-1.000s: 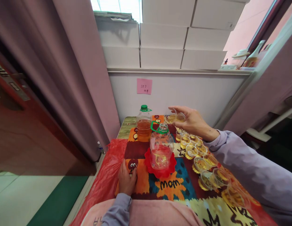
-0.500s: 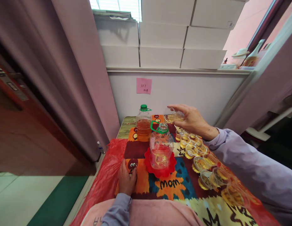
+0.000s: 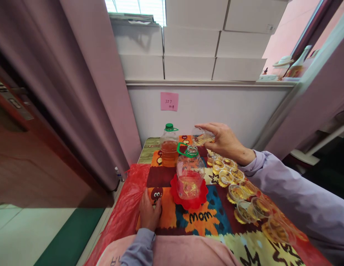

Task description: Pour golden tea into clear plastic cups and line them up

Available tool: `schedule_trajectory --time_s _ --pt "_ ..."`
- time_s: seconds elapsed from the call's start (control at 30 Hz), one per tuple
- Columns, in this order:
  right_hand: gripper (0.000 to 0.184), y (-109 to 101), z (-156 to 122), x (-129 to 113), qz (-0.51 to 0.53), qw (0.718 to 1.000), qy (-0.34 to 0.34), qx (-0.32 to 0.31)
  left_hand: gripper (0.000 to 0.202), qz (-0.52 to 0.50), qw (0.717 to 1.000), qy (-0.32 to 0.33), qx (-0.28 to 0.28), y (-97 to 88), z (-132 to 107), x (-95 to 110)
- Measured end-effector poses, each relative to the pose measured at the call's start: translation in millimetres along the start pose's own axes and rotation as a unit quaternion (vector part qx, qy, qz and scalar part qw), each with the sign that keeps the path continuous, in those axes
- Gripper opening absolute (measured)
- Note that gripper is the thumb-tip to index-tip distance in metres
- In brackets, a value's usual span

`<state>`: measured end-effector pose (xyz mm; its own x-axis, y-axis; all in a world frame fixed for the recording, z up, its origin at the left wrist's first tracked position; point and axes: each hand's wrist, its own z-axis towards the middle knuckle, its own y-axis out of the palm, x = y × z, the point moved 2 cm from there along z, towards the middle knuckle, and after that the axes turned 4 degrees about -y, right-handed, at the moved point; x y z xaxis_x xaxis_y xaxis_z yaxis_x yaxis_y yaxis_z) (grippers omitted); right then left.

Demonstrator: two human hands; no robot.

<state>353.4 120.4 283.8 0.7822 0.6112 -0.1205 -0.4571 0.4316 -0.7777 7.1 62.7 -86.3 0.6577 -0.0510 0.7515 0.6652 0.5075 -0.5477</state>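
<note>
My right hand (image 3: pixel 225 142) grips a small clear cup (image 3: pixel 201 137) of yellow liquid, tilted toward the open mouth of a clear jug (image 3: pixel 190 171). The jug has a green ring at its neck, a little liquid at the bottom, and stands on a red saucer (image 3: pixel 189 201). My left hand (image 3: pixel 149 212) rests with its fingers curled on the patterned cloth (image 3: pixel 201 220) near the table's front left, holding nothing that I can see. Several more clear cups (image 3: pixel 238 194) with yellow liquid line the right side of the table.
A second bottle (image 3: pixel 169 146) with a green cap and amber liquid stands behind the jug. A red plastic sheet (image 3: pixel 124 207) hangs over the table's left edge. A curtain (image 3: pixel 85 92) is on the left, and white boxes (image 3: pixel 194 40) sit on the sill above a pink note (image 3: pixel 169 101).
My right hand has tipped the cup further and brought it slightly nearer the jug's mouth. The left hand has stayed still.
</note>
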Motion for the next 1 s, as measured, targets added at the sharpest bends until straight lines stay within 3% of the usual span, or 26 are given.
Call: schedule_trajectory --time_s 0.43,0.83,0.93,1.0 --pt "0.073 6 -2 -7 -0.034 0.999 -0.022 -0.006 0.078 -0.007 1.0 -0.008 -0.011 -3.0 1 4" --pt "0.069 12 4 -16 -0.085 0.99 -0.112 -0.019 0.079 -0.009 1.0 -0.011 -0.011 -4.6 1 9" --pt "0.064 3 8 -21 -0.074 0.99 -0.123 -0.013 0.079 -0.01 1.0 -0.013 -0.017 -8.0 2 16" --pt "0.06 -9 0 -25 -0.053 0.995 -0.084 0.016 0.079 -0.005 1.0 -0.013 -0.025 -10.0 3 19"
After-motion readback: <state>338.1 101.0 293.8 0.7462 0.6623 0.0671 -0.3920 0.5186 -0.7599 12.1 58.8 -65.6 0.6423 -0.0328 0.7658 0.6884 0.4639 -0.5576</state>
